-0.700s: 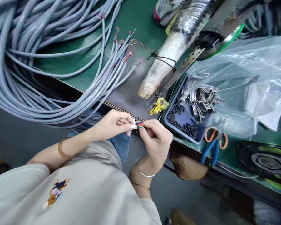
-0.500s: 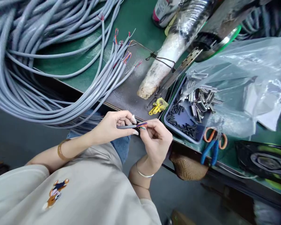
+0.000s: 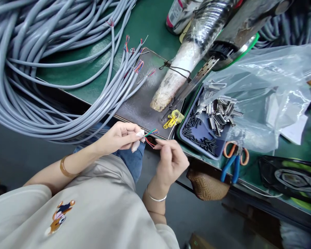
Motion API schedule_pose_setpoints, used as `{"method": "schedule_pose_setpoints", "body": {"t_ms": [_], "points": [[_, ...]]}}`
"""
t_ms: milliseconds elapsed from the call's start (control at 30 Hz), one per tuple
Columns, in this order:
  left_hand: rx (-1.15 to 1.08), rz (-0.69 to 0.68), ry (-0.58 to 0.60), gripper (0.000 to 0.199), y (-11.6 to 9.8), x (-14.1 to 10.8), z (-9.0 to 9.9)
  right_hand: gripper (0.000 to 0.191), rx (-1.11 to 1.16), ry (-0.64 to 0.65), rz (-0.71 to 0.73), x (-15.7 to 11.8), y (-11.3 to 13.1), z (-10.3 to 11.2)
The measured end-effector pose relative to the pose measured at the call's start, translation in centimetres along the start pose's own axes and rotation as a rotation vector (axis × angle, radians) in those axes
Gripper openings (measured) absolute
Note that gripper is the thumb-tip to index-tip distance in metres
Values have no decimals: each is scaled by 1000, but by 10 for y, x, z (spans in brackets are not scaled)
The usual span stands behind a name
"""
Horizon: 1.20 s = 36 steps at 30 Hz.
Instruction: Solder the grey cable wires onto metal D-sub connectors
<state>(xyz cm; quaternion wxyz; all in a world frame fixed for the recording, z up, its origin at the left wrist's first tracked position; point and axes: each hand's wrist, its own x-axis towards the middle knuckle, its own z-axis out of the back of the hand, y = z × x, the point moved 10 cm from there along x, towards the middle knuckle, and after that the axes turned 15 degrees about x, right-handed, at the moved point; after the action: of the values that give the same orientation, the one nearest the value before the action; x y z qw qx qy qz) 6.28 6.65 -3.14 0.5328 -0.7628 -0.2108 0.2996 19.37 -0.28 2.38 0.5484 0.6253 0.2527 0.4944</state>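
Observation:
My left hand (image 3: 125, 136) is closed around the end of a grey cable, whose jacket is mostly hidden by the fingers. White covers wrap the thumb and a fingertip. From that grip fan out thin coloured wires (image 3: 150, 132), green, blue and orange ones pointing up and right. A red wire (image 3: 149, 143) bends down to my right hand (image 3: 172, 155), which pinches its tip between thumb and forefinger. Both hands are in front of the bench edge, above my lap.
Bundled grey cables (image 3: 75, 129) with stripped ends cover the left. A soldering iron's wrapped handle (image 3: 173, 74) lies over a dark plate (image 3: 131, 110). Right of it are yellow clips (image 3: 172, 119), a blue tray (image 3: 180, 133) of connectors and black tubes, pliers (image 3: 230, 167), and a plastic bag (image 3: 261, 86).
My right hand has drawn back slightly from the wire bundle and now pinches red wire. The coloured wires have spread apart, and my left fingers have closed over the cable's jacket.

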Motion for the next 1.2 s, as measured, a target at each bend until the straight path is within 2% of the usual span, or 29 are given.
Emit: {"method": "schedule_pose_setpoints", "body": {"t_ms": [67, 200, 300, 400, 500, 567, 633, 700, 800, 900, 967, 1033, 1100, 1200], "points": [[-14, 5, 22, 46, -2, -1, -1, 17, 87, -42, -114, 6, -10, 6], [51, 1, 31, 46, -4, -2, -5, 7, 151, 85, -271, 11, -26, -8], [141, -28, 0, 45, -7, -3, -4, 5, 171, 117, -304, 11, -30, -13], [298, -117, -46, 38, -13, -4, -1, 7, 109, 161, -264, 13, -23, -15], [650, -322, -155, 27, -26, -9, 0, 12, -89, 224, -101, 15, -2, -19], [925, -460, -248, 27, -34, -15, -6, 15, -227, 251, 20, 15, 12, -23], [1050, -538, -317, 29, -38, -20, -11, 14, -257, 226, 33, 15, 14, -21], [972, -539, -344, 25, -40, -22, -10, 12, -180, 176, -81, 15, 1, -12], [639, -396, -294, 21, -34, -17, -1, 19, -46, 120, -242, 13, -22, 1], [379, -211, -212, 22, -21, -11, 3, 19, 35, -15, -212, 13, -25, 18], [350, -157, -212, 21, -17, -10, 6, 17, 67, -117, -152, 12, -19, 28], [435, -193, -262, 19, -20, -11, 9, 17, 56, -182, -96, 10, -11, 34], [582, -305, -323, 14, -29, -15, 7, 19, 20, -202, -55, 7, -2, 36], [778, -491, -405, 11, -43, -24, 0, 19, -8, -143, -53, 5, 2, 34]]}}
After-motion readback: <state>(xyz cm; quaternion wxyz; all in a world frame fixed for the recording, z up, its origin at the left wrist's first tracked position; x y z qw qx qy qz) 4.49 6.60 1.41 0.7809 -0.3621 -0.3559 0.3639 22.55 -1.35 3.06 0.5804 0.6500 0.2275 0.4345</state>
